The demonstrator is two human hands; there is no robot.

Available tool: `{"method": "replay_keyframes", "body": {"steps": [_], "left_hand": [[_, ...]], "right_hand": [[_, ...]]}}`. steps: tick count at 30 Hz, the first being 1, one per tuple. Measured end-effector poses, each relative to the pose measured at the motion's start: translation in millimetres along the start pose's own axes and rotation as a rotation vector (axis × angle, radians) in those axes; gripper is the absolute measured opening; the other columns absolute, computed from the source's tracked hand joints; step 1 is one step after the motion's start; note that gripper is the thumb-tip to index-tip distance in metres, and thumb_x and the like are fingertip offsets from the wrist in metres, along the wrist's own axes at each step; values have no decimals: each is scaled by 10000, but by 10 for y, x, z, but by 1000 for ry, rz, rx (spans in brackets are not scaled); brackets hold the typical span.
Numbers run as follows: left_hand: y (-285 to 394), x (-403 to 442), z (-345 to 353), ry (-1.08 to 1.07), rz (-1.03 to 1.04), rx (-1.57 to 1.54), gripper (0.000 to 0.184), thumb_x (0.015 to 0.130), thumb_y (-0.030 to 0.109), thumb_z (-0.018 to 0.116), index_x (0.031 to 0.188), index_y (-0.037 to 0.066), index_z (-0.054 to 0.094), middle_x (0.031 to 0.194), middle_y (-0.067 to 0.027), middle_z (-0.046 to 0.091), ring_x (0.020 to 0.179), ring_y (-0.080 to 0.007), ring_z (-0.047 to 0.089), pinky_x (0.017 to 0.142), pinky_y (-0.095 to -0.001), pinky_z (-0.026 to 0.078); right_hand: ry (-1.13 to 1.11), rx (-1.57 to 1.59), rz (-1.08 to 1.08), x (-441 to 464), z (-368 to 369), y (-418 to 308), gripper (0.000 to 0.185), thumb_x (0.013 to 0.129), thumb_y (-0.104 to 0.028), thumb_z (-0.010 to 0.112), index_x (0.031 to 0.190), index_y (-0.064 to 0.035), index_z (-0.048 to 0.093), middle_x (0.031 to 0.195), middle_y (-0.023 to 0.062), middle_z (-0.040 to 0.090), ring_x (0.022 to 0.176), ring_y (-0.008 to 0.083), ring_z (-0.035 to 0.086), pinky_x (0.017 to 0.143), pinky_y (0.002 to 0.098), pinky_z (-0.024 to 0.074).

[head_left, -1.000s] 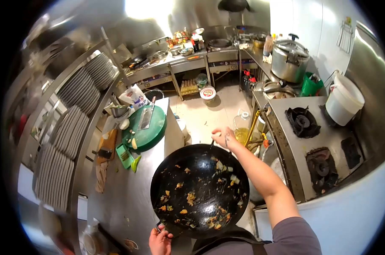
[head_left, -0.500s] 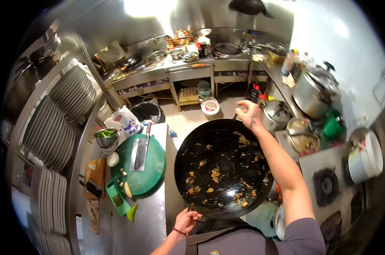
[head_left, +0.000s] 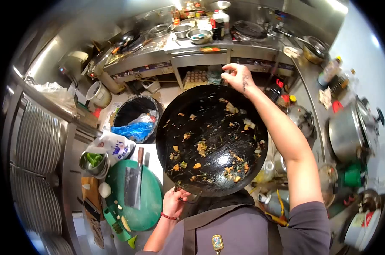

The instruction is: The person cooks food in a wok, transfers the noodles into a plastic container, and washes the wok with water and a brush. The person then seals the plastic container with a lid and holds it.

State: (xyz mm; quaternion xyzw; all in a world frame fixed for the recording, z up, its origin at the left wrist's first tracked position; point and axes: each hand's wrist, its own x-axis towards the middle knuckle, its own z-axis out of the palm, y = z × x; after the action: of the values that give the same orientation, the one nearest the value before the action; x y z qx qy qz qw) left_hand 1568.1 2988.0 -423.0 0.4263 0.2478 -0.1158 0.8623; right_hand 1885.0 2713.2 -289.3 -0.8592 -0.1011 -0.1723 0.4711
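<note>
A large black wok (head_left: 192, 106) is held between my hands in front of my body. Bits of cooked food (head_left: 202, 148), orange, pale and green, cling across its dark inside. At the near left side, my left hand (head_left: 174, 203) is closed around a loop handle, partly hidden under the rim. My right hand (head_left: 240, 79) reaches over to the far side and is closed with bent fingers on the other handle, which is mostly hidden. Left of the wok lies a cleaver (head_left: 134, 187) on a round green cutting board (head_left: 152, 208).
Beyond the wok's left side stands a bin (head_left: 116, 114) lined with black plastic. Plate racks (head_left: 39, 140) line the left wall. A bowl of green peppers (head_left: 94, 160) sits by the board. Stoves and pans run along the back; a large steel pot (head_left: 347, 131) stands at right.
My view has shifted toward the left bin, which now shows fully. Both hands still grip the wok, now higher and slightly further left in view.
</note>
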Motion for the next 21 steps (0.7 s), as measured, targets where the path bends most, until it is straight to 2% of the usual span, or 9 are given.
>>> {"method": "replay_keyframes", "body": {"steps": [6,10,11,12,14,16,18,20,21], "left_hand": [[771,777,154,206,193,-180,62,695,-66,498,751,-39,492,678,-132,539,549,-167,505,532,-249,445],[1368,1461,245,250,305,-230,103,663,-88,444,738,-26,478,660,-92,490,547,-175,493,588,-315,473],[1517,1670,262,248,343,-286,115,650,-92,437,738,-27,476,664,-93,490,557,-179,492,608,-334,476],[1690,1869,258,244,381,-344,128,638,-96,430,737,-28,473,668,-94,490,567,-183,490,629,-353,478],[1972,2233,281,321,440,-303,113,624,-104,428,667,-17,485,675,-88,479,580,-196,487,659,-372,480],[2233,2615,297,389,495,-304,104,635,-101,434,637,-14,491,678,-94,501,579,-195,506,654,-364,487],[2595,2959,322,399,550,-299,96,643,-97,440,658,-20,494,676,-92,506,570,-186,508,649,-357,491],[2944,3239,399,493,591,-244,100,669,-76,456,745,-37,508,674,-78,507,539,-153,499,625,-330,500],[3081,3410,401,507,598,-227,114,676,-72,456,770,-37,510,667,-72,500,538,-147,492,632,-332,496]], "right_hand": [[-283,60,-228,1571,1169,-141,399,647,-266,625,985,-53,618,875,157,635,829,256,612,776,326,477],[-293,150,-337,2632,1756,-202,363,768,-225,555,1067,-21,571,932,177,626,868,275,608,808,329,460],[-217,55,-478,2950,1842,-131,292,797,-205,530,1004,-12,600,903,187,624,832,277,615,764,327,469],[-263,-79,-463,3204,1882,-67,260,815,-257,514,869,-36,642,754,146,628,645,217,592,621,307,454],[-253,-217,-489,3877,2043,284,267,811,-285,532,768,-51,654,637,137,600,535,212,552,537,321,423],[-253,-358,-423,4413,1876,338,300,792,-323,559,687,-59,656,593,105,598,513,182,550,528,308,427],[-218,-223,-194,4919,1819,291,319,762,-337,588,619,-59,651,573,80,605,514,148,558,522,296,430],[-203,-220,-202,5459,1895,352,325,751,-329,598,579,-58,646,559,52,609,548,123,574,532,279,439],[-186,-314,-256,5776,1973,414,246,757,-261,598,671,-39,661,631,58,632,608,108,592,559,271,454]]}}
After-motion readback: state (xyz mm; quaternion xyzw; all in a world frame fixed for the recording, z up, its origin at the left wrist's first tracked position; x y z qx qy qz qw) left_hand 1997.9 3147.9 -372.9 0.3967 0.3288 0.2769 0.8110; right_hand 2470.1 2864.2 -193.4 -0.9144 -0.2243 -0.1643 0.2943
